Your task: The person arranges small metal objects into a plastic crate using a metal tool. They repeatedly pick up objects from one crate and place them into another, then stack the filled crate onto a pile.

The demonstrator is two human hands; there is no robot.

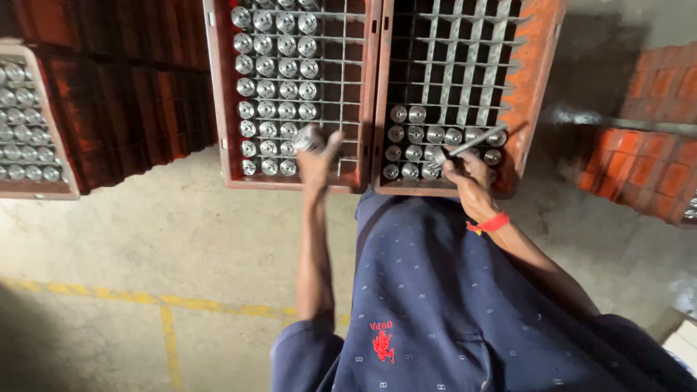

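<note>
The left hand [317, 165] grips a shiny metal cylinder [307, 138], its round end toward the camera, above the near edge of the left crate [218, 109], a rust-red plastic box with a wire grid, mostly filled with like cylinders; its right columns stand open. The right hand [468, 176] clenches a slim metal rod [472, 143], slanting up and right over the right crate [534, 87], where only the 3 nearest rows hold cylinders.
</note>
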